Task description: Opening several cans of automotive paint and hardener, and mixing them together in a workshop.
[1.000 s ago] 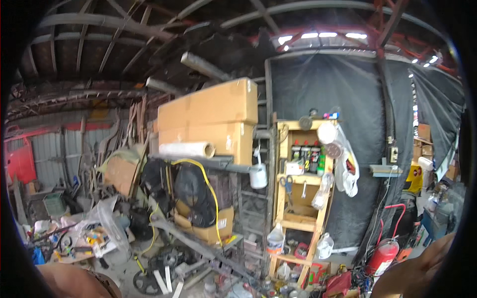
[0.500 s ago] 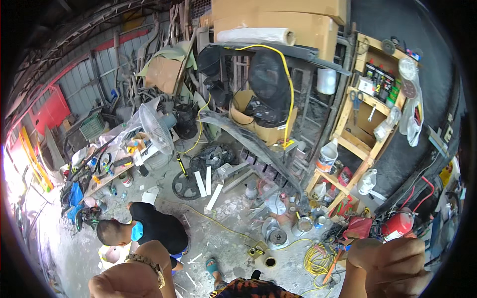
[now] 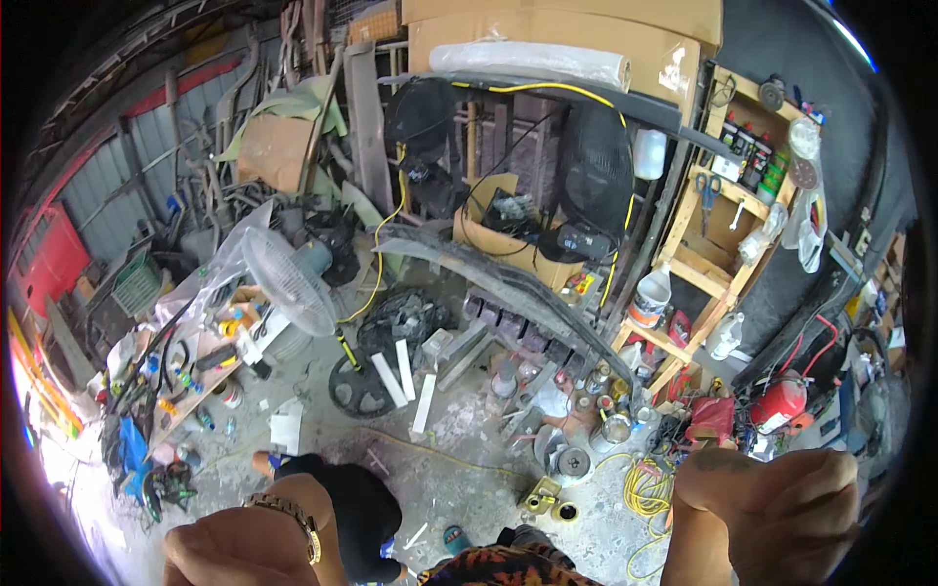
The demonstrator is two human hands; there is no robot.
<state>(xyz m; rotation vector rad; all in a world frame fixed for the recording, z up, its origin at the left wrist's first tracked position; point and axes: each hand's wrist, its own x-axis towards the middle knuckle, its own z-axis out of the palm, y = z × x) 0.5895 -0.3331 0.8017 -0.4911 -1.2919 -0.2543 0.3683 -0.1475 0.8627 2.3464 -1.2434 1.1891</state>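
Note:
Both of my hands are raised close in front of me at the lower edge of the head view. My left hand [image 3: 230, 547] is closed in a fist, its fingers partly cut off by the edge; a metal-link watch [image 3: 293, 510] circles that wrist. On the right, my right hand [image 3: 782, 503] also makes a fist with curled fingers. Nothing shows sticking out of either fist. Behind my left hand a person in a black top [image 3: 357, 518] bends low, head hidden by my hand.
A standing fan [image 3: 288, 283] and a cluttered low bench [image 3: 210, 376] are to the left. White strips [image 3: 389, 379] lie on the floor ahead. Cans and a coiled yellow cable [image 3: 647, 488] are at right, near a wooden shelf [image 3: 699, 264] and a red extinguisher [image 3: 780, 402].
My view has shifted, so the surroundings sit differently in the picture. The person's head has gone behind my left hand. Both of my fists stay raised, the right one slightly farther right.

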